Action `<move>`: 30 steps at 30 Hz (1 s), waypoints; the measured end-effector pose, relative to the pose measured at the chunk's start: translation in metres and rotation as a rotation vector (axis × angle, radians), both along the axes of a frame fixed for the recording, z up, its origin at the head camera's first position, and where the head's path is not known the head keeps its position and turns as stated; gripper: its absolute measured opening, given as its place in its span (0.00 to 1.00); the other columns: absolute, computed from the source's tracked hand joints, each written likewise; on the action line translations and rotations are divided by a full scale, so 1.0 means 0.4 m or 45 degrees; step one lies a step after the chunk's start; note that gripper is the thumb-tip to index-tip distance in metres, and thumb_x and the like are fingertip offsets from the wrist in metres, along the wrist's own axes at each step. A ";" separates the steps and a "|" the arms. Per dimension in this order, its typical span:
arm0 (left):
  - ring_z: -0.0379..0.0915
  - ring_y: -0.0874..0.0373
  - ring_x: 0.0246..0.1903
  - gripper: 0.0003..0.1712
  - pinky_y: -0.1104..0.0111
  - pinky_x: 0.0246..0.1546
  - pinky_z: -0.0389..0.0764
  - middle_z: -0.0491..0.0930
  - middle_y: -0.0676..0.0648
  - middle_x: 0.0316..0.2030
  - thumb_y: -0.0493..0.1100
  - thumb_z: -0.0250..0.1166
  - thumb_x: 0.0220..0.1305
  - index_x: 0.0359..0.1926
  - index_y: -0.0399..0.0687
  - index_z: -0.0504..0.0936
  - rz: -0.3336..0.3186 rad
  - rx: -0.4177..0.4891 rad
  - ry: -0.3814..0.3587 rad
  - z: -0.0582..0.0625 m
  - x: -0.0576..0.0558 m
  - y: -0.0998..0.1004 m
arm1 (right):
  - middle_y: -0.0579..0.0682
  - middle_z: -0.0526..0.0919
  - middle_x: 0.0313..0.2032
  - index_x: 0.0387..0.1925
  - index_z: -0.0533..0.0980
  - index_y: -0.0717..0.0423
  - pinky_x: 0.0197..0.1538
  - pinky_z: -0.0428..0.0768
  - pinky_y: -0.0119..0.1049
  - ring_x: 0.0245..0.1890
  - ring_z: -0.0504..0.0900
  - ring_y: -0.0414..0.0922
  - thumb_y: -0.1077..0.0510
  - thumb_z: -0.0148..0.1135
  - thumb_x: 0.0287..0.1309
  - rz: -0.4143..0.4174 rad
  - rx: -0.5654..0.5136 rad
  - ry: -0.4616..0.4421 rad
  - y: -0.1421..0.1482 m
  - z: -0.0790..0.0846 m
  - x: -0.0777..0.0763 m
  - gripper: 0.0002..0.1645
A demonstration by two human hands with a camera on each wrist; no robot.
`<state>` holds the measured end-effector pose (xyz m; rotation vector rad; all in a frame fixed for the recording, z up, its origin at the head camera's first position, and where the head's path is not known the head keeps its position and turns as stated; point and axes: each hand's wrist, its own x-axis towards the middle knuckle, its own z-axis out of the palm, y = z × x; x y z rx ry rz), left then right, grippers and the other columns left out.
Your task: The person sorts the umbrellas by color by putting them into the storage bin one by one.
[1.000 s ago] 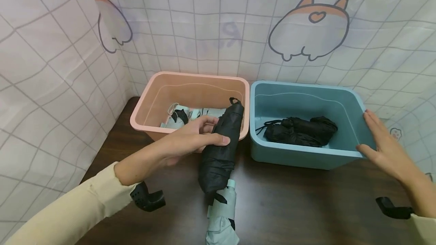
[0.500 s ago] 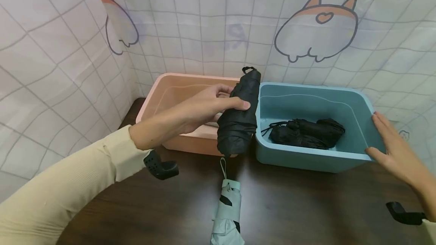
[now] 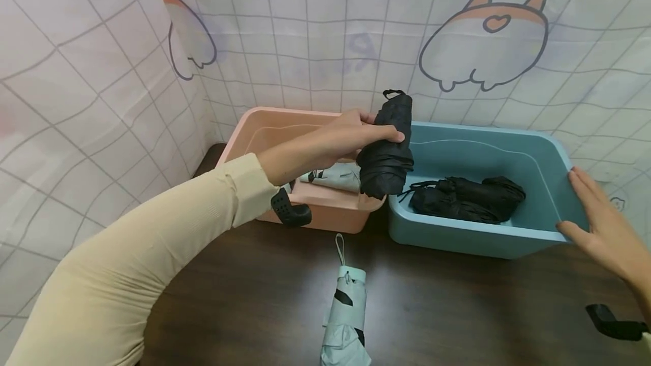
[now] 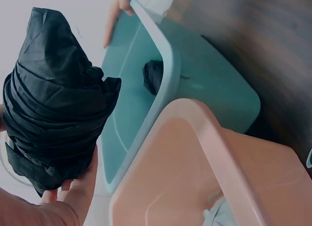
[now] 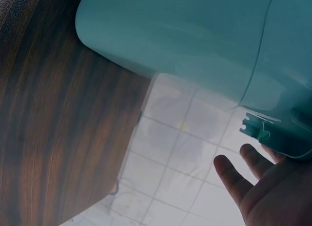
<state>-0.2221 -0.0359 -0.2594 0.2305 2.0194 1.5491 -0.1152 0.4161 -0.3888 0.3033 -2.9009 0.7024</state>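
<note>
My left hand (image 3: 346, 137) grips a folded black umbrella (image 3: 389, 160) in the air, thumb across its near side. The umbrella leans with its wrist loop at the top, over the place where the pink bin (image 3: 335, 216) and the blue bin (image 3: 458, 236) meet. The left wrist view shows the umbrella's bunched fabric (image 4: 58, 99) close up. My right hand (image 3: 605, 225) rests on the blue bin's right rim. In the right wrist view several of its fingers (image 5: 234, 179) stretch out straight beside that bin. Folded black umbrellas (image 3: 468, 199) lie inside the blue bin.
A pale mint folding umbrella (image 3: 346, 315) with black patches lies on the dark wooden table (image 3: 458, 309), its loop towards the bins. More mint umbrellas (image 3: 338, 177) lie in the pink bin, partly hidden by my left arm. A white grid-patterned cloth (image 3: 315, 33) hangs behind.
My left hand has lifted the black umbrella up and to the right, from over the pink bin's front towards the blue bin. The right hand has stayed on the blue rim.
</note>
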 end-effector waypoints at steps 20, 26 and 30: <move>0.79 0.55 0.48 0.22 0.60 0.51 0.86 0.83 0.43 0.50 0.54 0.71 0.65 0.48 0.40 0.83 -0.040 -0.123 0.058 -0.030 -0.033 0.079 | 0.68 0.38 0.85 0.85 0.39 0.62 0.70 0.49 0.85 0.75 0.50 0.82 0.59 0.51 0.64 -0.002 -0.002 0.024 0.005 0.000 -0.001 0.54; 0.79 0.54 0.50 0.24 0.57 0.50 0.88 0.82 0.42 0.54 0.54 0.72 0.64 0.50 0.39 0.83 -0.039 -0.138 0.055 -0.026 -0.031 0.087 | 0.67 0.38 0.85 0.85 0.39 0.61 0.71 0.48 0.85 0.76 0.49 0.82 0.59 0.52 0.63 -0.001 0.004 0.037 0.009 -0.001 -0.001 0.55; 0.79 0.55 0.46 0.22 0.61 0.44 0.88 0.83 0.42 0.51 0.52 0.72 0.64 0.49 0.39 0.84 -0.044 -0.129 0.035 -0.034 -0.029 0.090 | 0.67 0.39 0.85 0.85 0.40 0.62 0.73 0.47 0.84 0.77 0.49 0.81 0.59 0.51 0.63 0.004 -0.001 0.049 0.009 -0.007 0.001 0.54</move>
